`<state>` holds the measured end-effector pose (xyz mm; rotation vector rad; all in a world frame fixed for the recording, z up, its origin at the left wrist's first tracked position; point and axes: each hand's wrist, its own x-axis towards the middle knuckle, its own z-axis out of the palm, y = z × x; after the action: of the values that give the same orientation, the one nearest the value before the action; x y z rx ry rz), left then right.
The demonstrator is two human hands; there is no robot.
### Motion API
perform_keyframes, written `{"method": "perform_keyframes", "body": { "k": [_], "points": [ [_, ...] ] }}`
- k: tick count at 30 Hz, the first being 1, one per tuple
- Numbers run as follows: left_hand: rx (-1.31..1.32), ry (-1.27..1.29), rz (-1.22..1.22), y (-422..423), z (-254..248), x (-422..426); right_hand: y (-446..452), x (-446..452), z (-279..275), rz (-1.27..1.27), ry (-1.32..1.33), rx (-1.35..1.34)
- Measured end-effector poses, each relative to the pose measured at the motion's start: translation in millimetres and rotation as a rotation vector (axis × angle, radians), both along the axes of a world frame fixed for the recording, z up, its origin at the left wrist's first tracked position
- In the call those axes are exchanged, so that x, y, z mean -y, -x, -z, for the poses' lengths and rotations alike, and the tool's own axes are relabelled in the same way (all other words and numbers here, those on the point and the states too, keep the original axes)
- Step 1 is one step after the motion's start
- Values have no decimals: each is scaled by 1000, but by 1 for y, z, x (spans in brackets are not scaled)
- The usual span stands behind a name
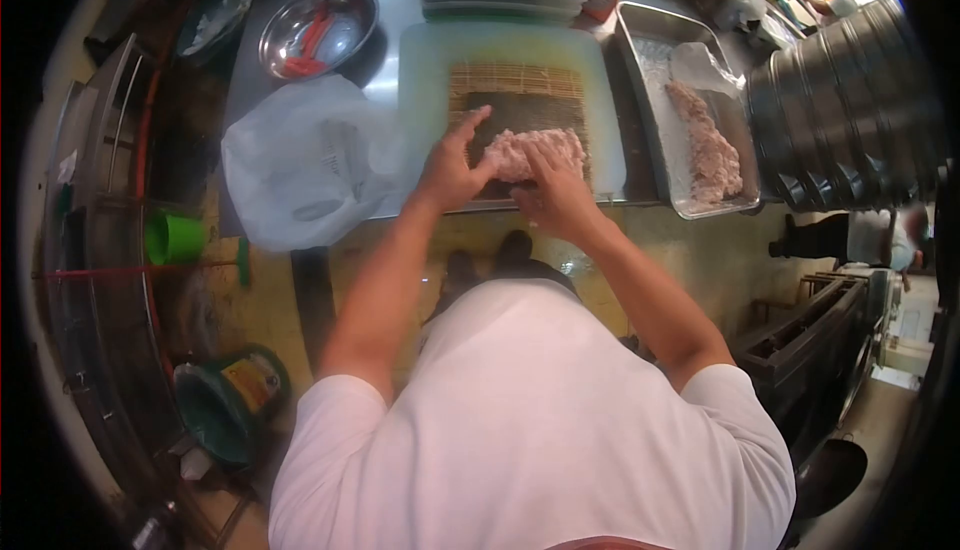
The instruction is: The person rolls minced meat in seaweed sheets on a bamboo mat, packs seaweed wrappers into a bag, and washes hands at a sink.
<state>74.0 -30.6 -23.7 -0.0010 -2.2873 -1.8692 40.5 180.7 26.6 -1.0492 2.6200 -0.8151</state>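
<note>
Pale-pink oblong minced-meat slab point(514, 153): press evenly.
Your right hand point(560, 190): open atop, gripping nothing.
Left hand point(452, 172): half-open, empty, 9 o'clock.

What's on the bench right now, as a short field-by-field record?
Left hand: spread, thumb at the left end of the pink mixture
Right hand: on the mixture
Under mixture: dark sheet on bamboo mat
Metal tray: right side, more pink mixture
Metal bowl: orange-red strips
Plastic bag: left of the cutting board

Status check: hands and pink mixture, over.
Right hand on pink mixture; left hand open, at its edge. Dark sheet, bamboo mat underneath. Plastic bag near left forearm.
</note>
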Motion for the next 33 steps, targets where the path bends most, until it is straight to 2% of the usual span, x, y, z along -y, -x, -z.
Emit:
{"method": "perform_keyframes", "body": {
  "k": [1, 2, 3, 5, 6, 7, 8, 10, 13, 14, 15, 17, 18, 20, 21, 22, 23, 24, 25, 26, 28, 30, 31, 33],
  "points": [
    [42, 29, -122, -4, -6, 2, -7, 3, 0, -7, 6, 3],
    [141, 166, -226, -7, -9, 2, -13, 6, 0, -79, -15, -75],
    [145, 165, -232, -9, -8, -1, -17, 9, 0, -150, -37, -152],
    [273, 87, -186, -10, -2, -8, -19, 16, 19, -196, -104, -115],
    [157, 77, -283, -7, 3, -13, -20, 22, 24, -189, -136, -218],
    [160, 78, -283, -6, 9, -12, -19, 26, 27, -177, -170, -321],
    [183, 87, -298, -4, 14, -12, -12, 24, 27, -182, -169, -320],
    [208, 96, -324, -4, 12, -13, 1, 29, 3, -205, -212, -22],
    [235, 179, -420, 6, 10, -12, 5, 33, 4, -74, -47, -85],
    [203, 238, -403, 9, 12, -11, 4, 36, 8, -109, 9, -221],
    [169, 299, -380, 11, 15, -9, 3, 35, 18, -104, 7, -215],
    [214, 283, -323, 19, 21, 0, 9, 35, 37, -203, 25, -347],
    [262, 264, -269, 22, 23, 4, 15, 36, 25, -204, 26, -346],
    [321, 249, -210, 25, 16, 10, 23, 37, -8, -261, -199, 66],
    [374, 230, -153, 30, 9, 13, 17, 36, -6, -261, -202, 68],
    [378, 223, -154, 35, 5, 14, 5, 34, 0, -194, -101, 28],
    [354, 324, -158, 37, 2, 13, -8, 32, 9, -128, -4, -4],
    [334, 428, -153, 34, 3, 11, -21, 30, 21, -145, 15, -147],
    [343, 427, -145, 32, 3, 10, -25, 29, 29, -139, 13, -137],
    [326, 434, -137, 33, -1, 11, -22, 30, 36, -161, 55, -236],
    [305, 448, -110, 34, -1, 11, -19, 32, 23, -163, 98, -336],
    [322, 411, -120, 32, -4, 11, -13, 29, -4, -196, -44, 153],
    [317, 408, -106, 30, -7, 10, -16, 27, -1, -181, -48, 152],
    [408, 382, -166, 26, -14, 7, -30, 28, 21, -149, 104, -307]
  ]
}}
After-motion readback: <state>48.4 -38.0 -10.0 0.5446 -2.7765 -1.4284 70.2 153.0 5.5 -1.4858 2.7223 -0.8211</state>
